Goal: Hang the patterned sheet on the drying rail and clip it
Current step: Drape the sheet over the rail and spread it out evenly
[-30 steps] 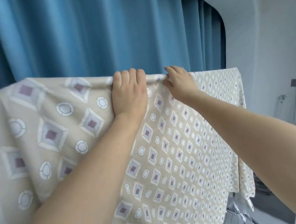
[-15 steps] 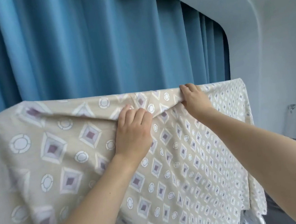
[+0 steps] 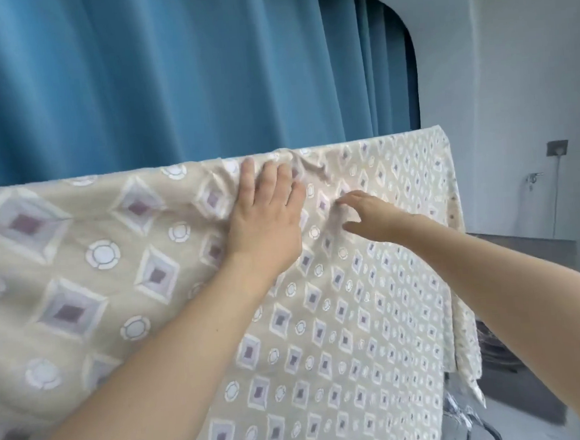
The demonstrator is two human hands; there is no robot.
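A blue curtain (image 3: 168, 73) is hanging just behind the patterned sheet (image 3: 373, 300), which is lying draped over the rail, itself hidden. The left hand (image 3: 264, 218) is pressing flat on the sheet near its top fold, fingers straight and together. The right hand (image 3: 374, 217) is hovering just right of it, fingers loosely spread, holding nothing. A grey wall (image 3: 528, 65) is standing far right.

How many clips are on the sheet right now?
0. None shows along the top fold of the patterned sheet, where the left hand presses flat and the right hand hovers beside it. The far side is hidden.
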